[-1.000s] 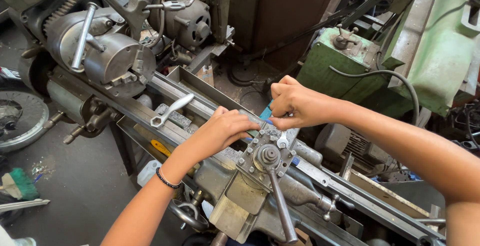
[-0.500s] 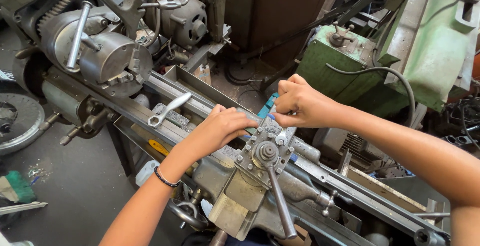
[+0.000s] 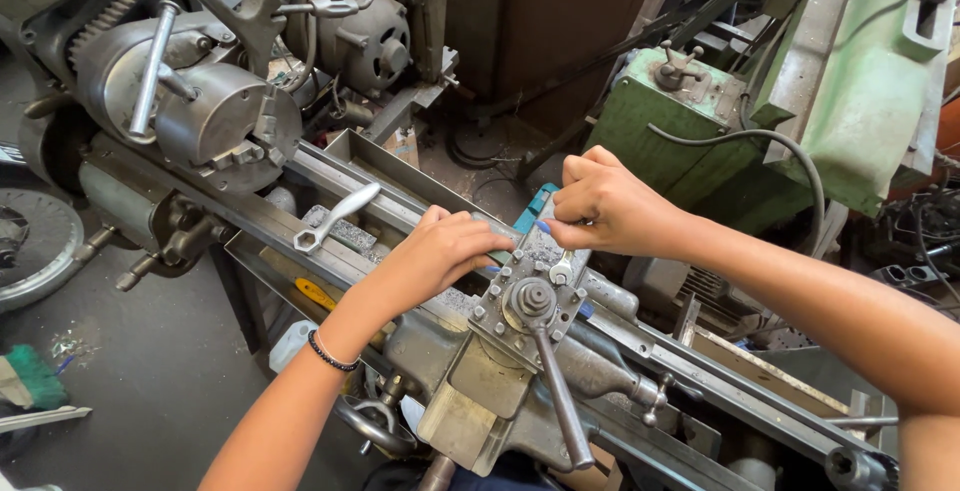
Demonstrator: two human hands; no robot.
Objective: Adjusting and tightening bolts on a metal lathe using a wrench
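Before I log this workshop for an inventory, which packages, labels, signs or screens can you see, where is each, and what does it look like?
Yellow label: an oval sticker on the front of the lathe bed, below the wrench, near the left hand's wrist; its print is too small to make out.
White plastic container: on the floor under the lathe, beside the left forearm, mostly hidden.
No signs or screens are in view.

The grey lathe bed (image 3: pixel 330 186) carries 1 spanner (image 3: pixel 335 219), metal chips and the square tool post (image 3: pixel 528 296).
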